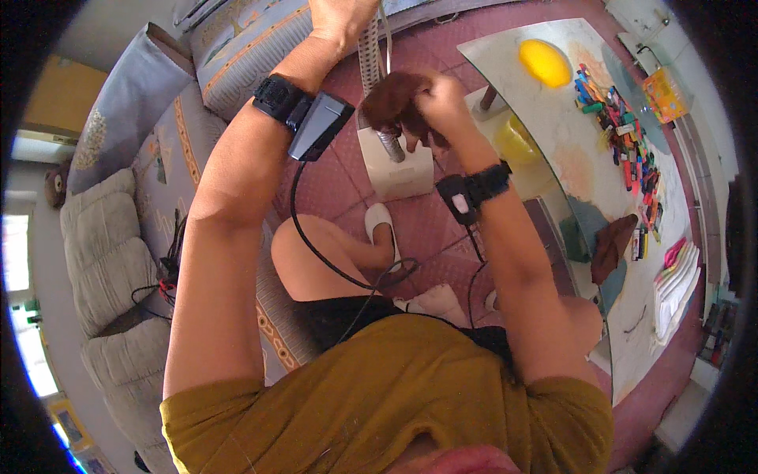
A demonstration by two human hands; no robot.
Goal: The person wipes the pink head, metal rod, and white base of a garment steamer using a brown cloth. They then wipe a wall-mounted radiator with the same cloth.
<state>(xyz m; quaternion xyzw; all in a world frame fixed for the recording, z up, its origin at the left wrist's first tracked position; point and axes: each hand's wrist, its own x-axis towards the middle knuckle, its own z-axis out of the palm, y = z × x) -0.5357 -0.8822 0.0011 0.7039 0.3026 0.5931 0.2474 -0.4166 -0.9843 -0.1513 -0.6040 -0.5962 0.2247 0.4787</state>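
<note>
My right hand [444,104] is closed round a bunched brown cloth [395,96], pressed about the stem of a white stand. Below the cloth shows a short ribbed metal piece [390,147] of that stem, rising from a boxy white base [399,175] on the floor. Stretched farther out, my left hand [343,22] is beside the upper part of the stand, near a pale perforated strip [369,59] and a thin white rod. The picture's top edge cuts off its fingers, so its grip is hidden.
A patterned sofa [170,150] with grey cushions lies to the left. On the right, a glass-topped table [568,150] carries a yellow oval object [545,63], many markers [624,130], another brown cloth [613,246] and folded cloths [676,288]. Black cables [296,209] hang from my wrist devices.
</note>
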